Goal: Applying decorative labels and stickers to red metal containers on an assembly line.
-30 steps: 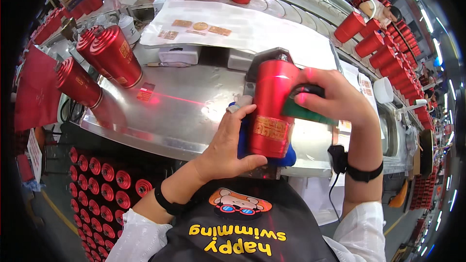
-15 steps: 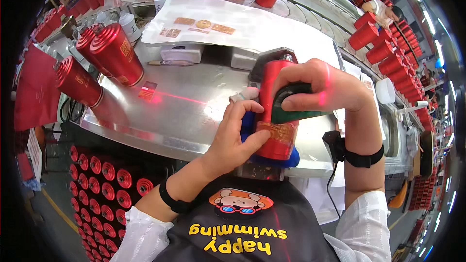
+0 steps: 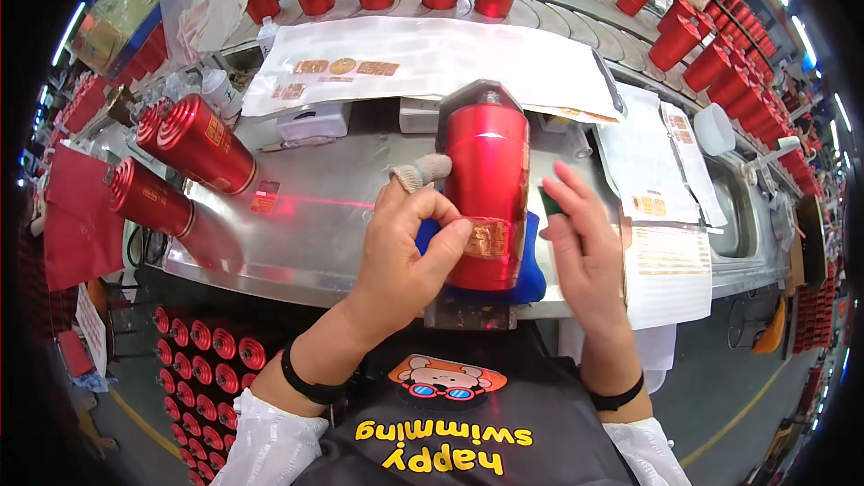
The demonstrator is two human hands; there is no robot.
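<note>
red cylinder (image 3: 486, 166) meets curled left fingers (image 3: 445, 250) over steel bench (image 3: 292, 250) (conveyor (image 3: 565, 7) beyond), right fingers (image 3: 586, 207) spread.

The person wears white, lightly textured sleeves (image 3: 270, 443), black wrist straps (image 3: 306, 384), a pale knitted finger cover (image 3: 412, 176) on the left hand (image 3: 392, 247), and a black front garment (image 3: 551, 387) printed with rounded yellow lettering (image 3: 444, 456) and a cartoon head (image 3: 439, 373) in blue-lensed goggles (image 3: 423, 391) against an orange patch (image 3: 486, 379).
</note>
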